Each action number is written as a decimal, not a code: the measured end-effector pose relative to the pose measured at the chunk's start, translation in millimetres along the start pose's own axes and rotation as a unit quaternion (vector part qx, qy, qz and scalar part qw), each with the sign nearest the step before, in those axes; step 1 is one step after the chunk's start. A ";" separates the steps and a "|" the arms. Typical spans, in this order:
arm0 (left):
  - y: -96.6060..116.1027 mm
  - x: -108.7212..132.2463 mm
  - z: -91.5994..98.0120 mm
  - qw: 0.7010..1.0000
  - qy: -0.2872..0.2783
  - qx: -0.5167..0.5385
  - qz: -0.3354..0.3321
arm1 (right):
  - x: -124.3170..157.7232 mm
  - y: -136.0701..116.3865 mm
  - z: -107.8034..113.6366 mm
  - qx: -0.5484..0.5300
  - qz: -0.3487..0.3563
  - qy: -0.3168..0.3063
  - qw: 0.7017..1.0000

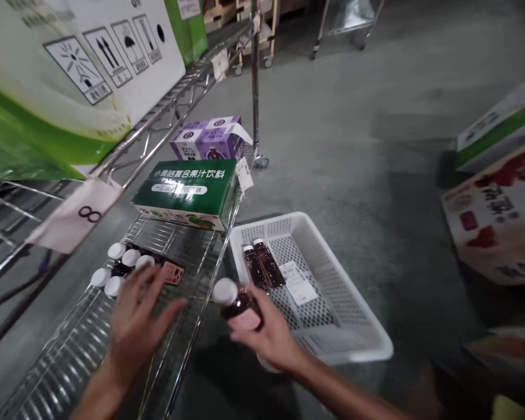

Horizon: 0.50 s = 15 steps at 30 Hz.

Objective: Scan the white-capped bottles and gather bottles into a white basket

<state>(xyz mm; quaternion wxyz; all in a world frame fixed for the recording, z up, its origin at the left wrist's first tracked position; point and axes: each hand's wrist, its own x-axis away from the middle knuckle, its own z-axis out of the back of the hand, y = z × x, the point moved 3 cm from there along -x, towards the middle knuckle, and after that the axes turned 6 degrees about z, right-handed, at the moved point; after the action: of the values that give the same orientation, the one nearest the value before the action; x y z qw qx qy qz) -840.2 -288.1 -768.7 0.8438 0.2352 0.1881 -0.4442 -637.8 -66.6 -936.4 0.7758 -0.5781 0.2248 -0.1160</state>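
Note:
My right hand (269, 332) is wrapped round a dark juice bottle (241, 309) with a white cap and a pink label, held tilted between the wire shelf and the basket. Fingers spread, my left hand (135, 315) reaches over the lower shelf, close to several white-capped bottles (131, 257); its fingertips overlap the nearest caps, and I cannot tell if they touch. On the shelf beside them, a pink label (174, 273) shows on a dark bottle. Two dark bottles (269, 262) lie side by side in the white plastic basket (345, 286), next to a printed paper slip (298, 283).
A green juice carton (186, 189) and a purple carton (210, 137) stand farther along the lower wire shelf (201, 239). Above is a large white-green box (126, 58), with a tag marked 8 (85, 213) on the upper shelf's edge. More cartons (499, 216) are at right.

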 end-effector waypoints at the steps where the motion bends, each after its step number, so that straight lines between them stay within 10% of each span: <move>1: -18.0 -8.7 -8.1 0.998 0.013 -0.052 0.021 | -12.8 11.1 22.5 0.032 -0.050 0.068 0.996; 4: -59.4 -17.0 -33.5 0.980 -0.048 -0.150 0.125 | -52.5 45.7 89.4 0.187 -0.202 0.188 0.943; 7: -63.8 -7.4 -47.1 0.964 -0.070 -0.181 0.182 | -83.3 75.6 127.2 0.332 -0.307 0.165 0.877; 15: -28.2 -1.8 -42.3 0.984 -0.033 -0.036 0.171 | -94.2 92.7 100.1 0.322 -0.272 0.037 0.906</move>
<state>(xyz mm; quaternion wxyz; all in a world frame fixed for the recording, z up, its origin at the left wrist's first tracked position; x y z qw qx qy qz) -869.4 -277.0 -808.9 0.9207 0.2190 0.1333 -0.2941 -679.1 87.6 -981.1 0.8493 -0.3304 0.0376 -0.4100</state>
